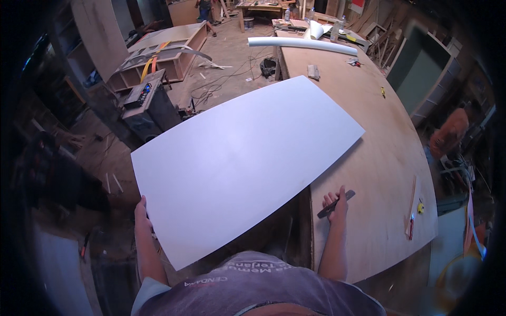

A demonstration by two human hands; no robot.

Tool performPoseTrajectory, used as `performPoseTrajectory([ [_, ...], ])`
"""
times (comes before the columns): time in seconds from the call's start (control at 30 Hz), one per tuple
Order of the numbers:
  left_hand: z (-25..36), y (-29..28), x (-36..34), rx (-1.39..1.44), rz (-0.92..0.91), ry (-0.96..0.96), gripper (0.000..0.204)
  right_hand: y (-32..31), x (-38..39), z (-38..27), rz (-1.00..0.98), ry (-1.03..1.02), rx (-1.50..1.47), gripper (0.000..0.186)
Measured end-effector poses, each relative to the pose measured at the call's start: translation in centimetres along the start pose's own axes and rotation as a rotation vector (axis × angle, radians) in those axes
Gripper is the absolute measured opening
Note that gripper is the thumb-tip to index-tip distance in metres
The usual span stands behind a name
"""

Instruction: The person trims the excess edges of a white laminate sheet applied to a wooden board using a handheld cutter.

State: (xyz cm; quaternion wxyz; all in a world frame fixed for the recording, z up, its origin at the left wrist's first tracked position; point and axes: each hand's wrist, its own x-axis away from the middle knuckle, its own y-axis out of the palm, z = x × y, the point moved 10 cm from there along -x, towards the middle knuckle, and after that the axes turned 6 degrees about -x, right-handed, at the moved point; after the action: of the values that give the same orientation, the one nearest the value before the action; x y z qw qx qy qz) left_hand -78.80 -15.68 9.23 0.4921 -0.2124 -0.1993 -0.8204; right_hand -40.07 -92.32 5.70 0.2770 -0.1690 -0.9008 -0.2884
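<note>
A large white board lies tilted across the view, its right end over a plywood worktop. My left hand is closed on the board's left edge, near the lower corner. Below the board's right edge, my right hand is closed around a dark, flat, elongated tool over the worktop. To its right are a thin wooden strip, a red tool and a small yellow object.
A white roll, small block and tools occupy the worktop's back. An open wooden frame and dark cabinet stand left, with cables on the floor. A person in orange is at right, another at the back.
</note>
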Motion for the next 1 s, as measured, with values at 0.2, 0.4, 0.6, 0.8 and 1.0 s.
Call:
performPoseTrajectory([
  [0.2,3.1,3.3,2.8,-0.045,0.118,-0.040,0.064,3.0,-9.8,-4.2,0.123,-0.026,0.021,0.090],
  [0.4,6.2,4.0,4.1,-0.090,0.186,0.029,0.065,7.6,-14.8,-4.0,-0.093,0.048,0.015,0.075],
  [0.6,8.1,4.8,3.8,-0.113,0.199,0.061,0.067,12.5,-15.8,-3.8,-0.287,0.051,-0.155,0.066],
  [0.8,11.2,5.2,1.5,-0.158,0.181,0.095,0.068,13.0,-15.7,-3.2,-0.227,0.039,-0.076,0.066],
  [1.0,15.8,7.3,-4.9,-0.251,0.098,0.120,0.070,9.4,-13.9,-1.9,-0.215,-0.042,-0.125,0.068],
])
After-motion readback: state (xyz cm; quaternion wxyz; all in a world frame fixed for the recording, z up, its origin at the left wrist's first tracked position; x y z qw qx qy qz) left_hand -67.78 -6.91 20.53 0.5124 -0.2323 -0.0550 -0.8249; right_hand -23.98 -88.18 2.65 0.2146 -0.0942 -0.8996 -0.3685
